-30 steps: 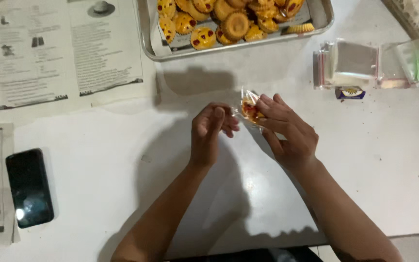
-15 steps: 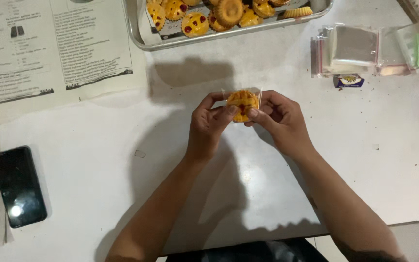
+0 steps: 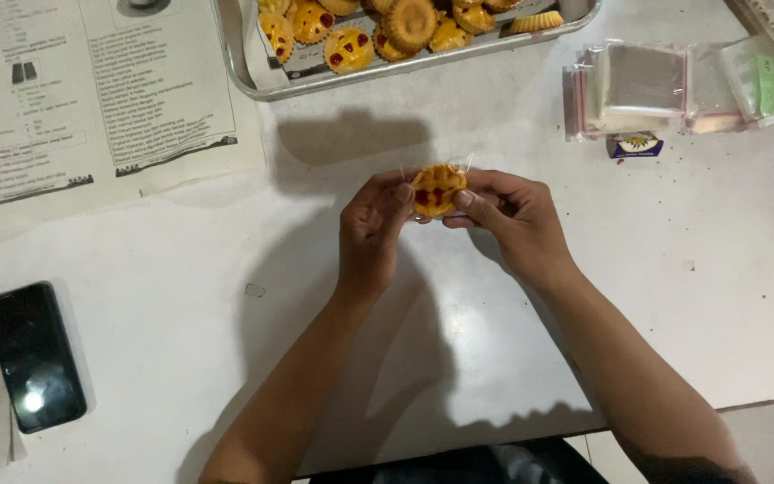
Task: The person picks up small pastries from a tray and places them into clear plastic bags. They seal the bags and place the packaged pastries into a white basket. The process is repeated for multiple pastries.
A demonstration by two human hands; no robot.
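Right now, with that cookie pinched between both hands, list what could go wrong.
1. The cookie is held only by fingertips of the left hand and right hand; a tighter grip could crumble it.
2. Its clear wrapper looks open at the top, so the cookie might slip out onto the table.
3. The tray of cookies sits just beyond the hands; a forward jolt could knock it.

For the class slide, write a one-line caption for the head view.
Both hands, left hand and right hand, hold a clear-wrapped tart below a metal tray.
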